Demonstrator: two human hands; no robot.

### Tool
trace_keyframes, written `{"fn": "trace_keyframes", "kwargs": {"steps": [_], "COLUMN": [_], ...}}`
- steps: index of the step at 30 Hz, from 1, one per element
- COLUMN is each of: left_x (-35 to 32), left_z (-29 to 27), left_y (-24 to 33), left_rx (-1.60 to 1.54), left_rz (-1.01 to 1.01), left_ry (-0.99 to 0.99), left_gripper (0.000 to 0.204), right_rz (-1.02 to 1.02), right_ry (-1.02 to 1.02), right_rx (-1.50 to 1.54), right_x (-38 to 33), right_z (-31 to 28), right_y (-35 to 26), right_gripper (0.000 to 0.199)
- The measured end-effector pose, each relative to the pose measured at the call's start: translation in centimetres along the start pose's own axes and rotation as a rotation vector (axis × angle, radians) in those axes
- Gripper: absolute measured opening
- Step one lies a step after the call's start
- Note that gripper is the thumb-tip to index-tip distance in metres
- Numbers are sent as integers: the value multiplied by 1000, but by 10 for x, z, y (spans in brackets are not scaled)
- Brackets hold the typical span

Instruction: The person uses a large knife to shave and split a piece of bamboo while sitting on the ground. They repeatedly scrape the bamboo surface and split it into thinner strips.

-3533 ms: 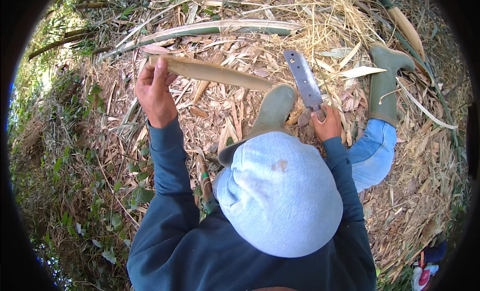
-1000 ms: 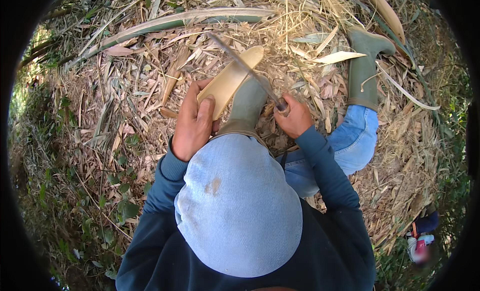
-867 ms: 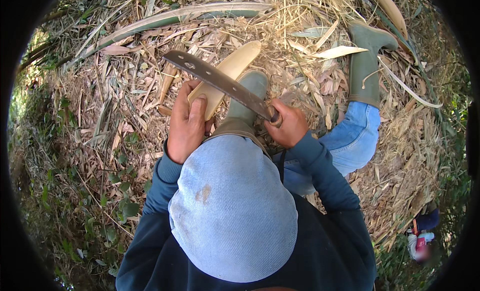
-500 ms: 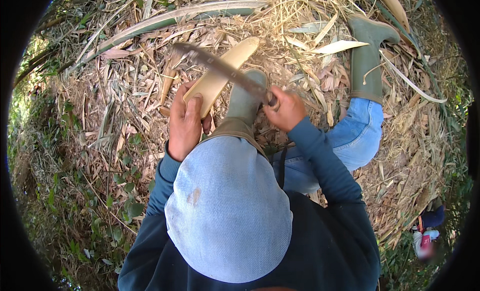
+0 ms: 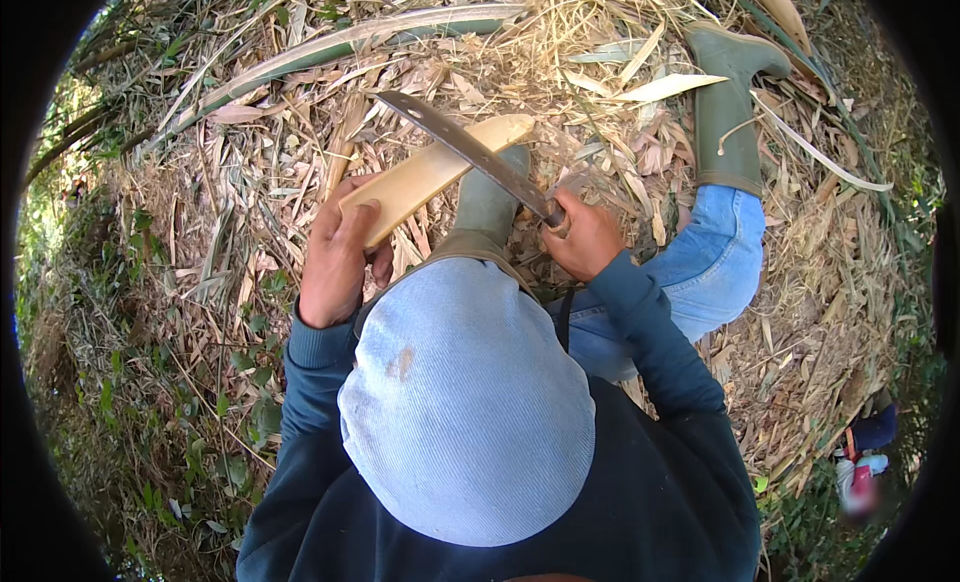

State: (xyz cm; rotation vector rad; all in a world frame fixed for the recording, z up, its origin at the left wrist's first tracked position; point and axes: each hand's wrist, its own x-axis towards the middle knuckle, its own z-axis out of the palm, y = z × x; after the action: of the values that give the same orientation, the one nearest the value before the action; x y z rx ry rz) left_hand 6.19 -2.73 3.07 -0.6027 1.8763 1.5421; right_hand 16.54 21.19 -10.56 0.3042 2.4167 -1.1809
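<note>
My left hand is closed round the lower end of a pale split bamboo piece, with the thumb on its top face. The piece slants up to the right, and its far end is rounded. In my right hand is the handle of a machete. Its dark blade points up and left, lying across the bamboo piece in view; whether the edge touches it I cannot tell. Under the blade and bamboo stands my green rubber boot. My raised knee in light jeans sits between my forearms.
My other green boot is out to the right. A long green bamboo strip curves across the ground at the back left. Dry leaves and shavings cover the ground. Green plants grow at left; a blurred red and white object is at lower right.
The bamboo piece has tipped lower toward the right, and my left hand has shifted left and down. My right hand has moved slightly right and down with the machete.
</note>
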Motion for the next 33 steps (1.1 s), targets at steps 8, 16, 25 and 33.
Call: {"fn": "trace_keyframes", "kwargs": {"steps": [8,16,25,33], "left_x": [-4,-7,-8,-10], "left_z": [5,11,15,18], "left_y": [-5,-8,-14,-16], "left_rx": [-25,-116,-214,-196], "left_rz": [-4,-35,-70,-82], "left_ry": [-16,5,-14,34], "left_gripper": [31,40,47,48], "right_rz": [40,97,-100,-92], "right_ry": [-20,-32,40,-34], "right_rx": [75,65,127,157], "right_x": [-3,-3,-8,-19], "right_z": [0,2,13,0], "right_y": [-1,35,-6,-13], "right_gripper": [27,28,28,26]}}
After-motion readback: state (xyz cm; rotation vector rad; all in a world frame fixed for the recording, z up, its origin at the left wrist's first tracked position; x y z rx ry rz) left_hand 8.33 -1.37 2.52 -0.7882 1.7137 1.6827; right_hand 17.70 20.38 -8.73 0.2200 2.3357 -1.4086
